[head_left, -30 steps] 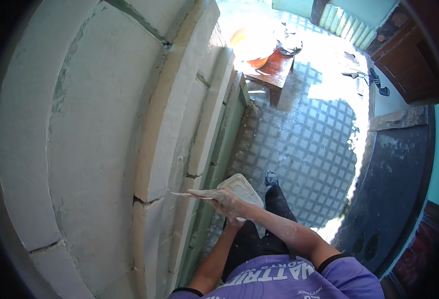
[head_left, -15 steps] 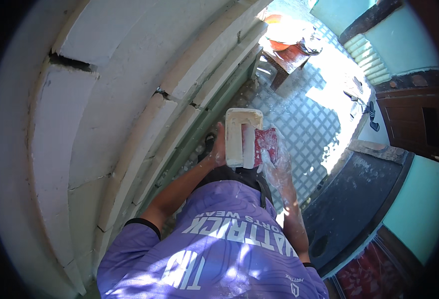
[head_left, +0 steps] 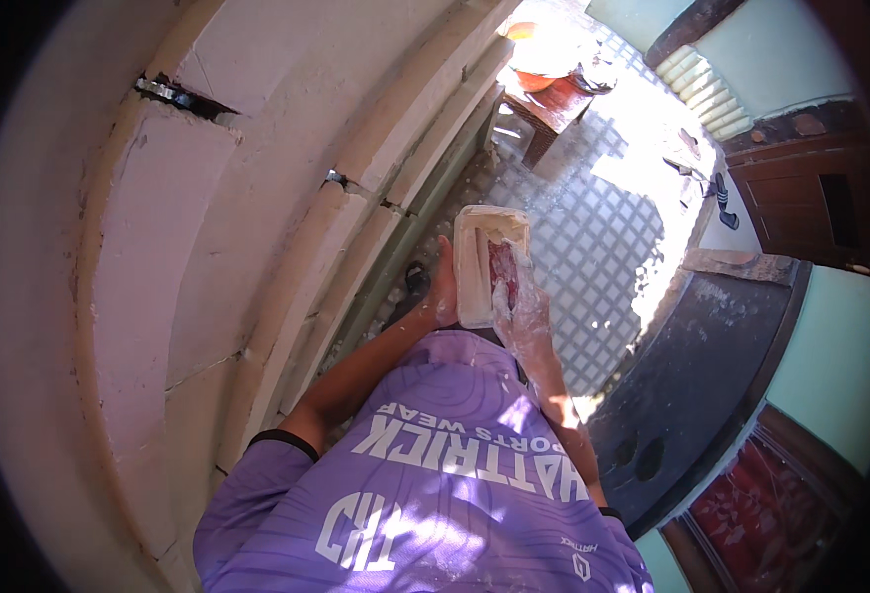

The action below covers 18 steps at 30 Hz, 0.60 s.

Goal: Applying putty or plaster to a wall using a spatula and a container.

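The left hand (head_left: 442, 289) is holding the cream rectangular tub (head_left: 466, 259) by its left wall, in front of the waist; most of its fingers are hiding from view. The paste-covered right hand (head_left: 524, 314) is grasping the red spreader (head_left: 499, 267) inside this tub. Apparently the person is loading the pale paste (head_left: 495, 235) onto the blade; the next move is probably calling for a level lift, with the tub resting steady.

We have one cream rectangular container (head_left: 471, 265), smeared with pale paste (head_left: 503, 233), in our left hand (head_left: 441, 289); one red scraper (head_left: 500, 265), smeared too, reaches inside from our right hand (head_left: 525, 314).
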Motion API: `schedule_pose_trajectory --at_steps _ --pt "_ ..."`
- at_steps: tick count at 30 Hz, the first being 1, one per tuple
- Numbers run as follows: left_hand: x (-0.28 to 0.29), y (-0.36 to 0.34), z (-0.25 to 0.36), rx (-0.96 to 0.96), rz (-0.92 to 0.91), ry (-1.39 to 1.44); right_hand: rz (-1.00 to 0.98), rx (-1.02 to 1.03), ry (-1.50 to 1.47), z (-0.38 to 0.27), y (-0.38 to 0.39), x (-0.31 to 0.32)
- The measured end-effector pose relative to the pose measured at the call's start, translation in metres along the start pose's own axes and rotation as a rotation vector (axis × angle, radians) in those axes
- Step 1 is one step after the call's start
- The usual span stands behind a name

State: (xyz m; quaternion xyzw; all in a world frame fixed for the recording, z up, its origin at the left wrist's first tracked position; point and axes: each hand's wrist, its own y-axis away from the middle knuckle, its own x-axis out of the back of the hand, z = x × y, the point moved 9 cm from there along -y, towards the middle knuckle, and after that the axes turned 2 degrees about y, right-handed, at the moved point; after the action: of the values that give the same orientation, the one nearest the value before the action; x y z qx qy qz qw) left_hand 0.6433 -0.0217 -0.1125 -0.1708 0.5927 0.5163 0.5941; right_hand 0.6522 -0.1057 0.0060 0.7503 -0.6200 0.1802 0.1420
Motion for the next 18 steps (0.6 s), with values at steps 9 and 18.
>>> schedule_pose_trajectory --at_steps 9,18 --pt "0.000 -0.022 0.004 -0.048 -0.032 -0.087 0.009 -0.128 -0.094 0.020 -0.024 -0.005" --pt "-0.040 -0.104 -0.012 -0.136 0.009 -0.060 -0.055 0.340 0.258 0.065 -0.068 0.060"
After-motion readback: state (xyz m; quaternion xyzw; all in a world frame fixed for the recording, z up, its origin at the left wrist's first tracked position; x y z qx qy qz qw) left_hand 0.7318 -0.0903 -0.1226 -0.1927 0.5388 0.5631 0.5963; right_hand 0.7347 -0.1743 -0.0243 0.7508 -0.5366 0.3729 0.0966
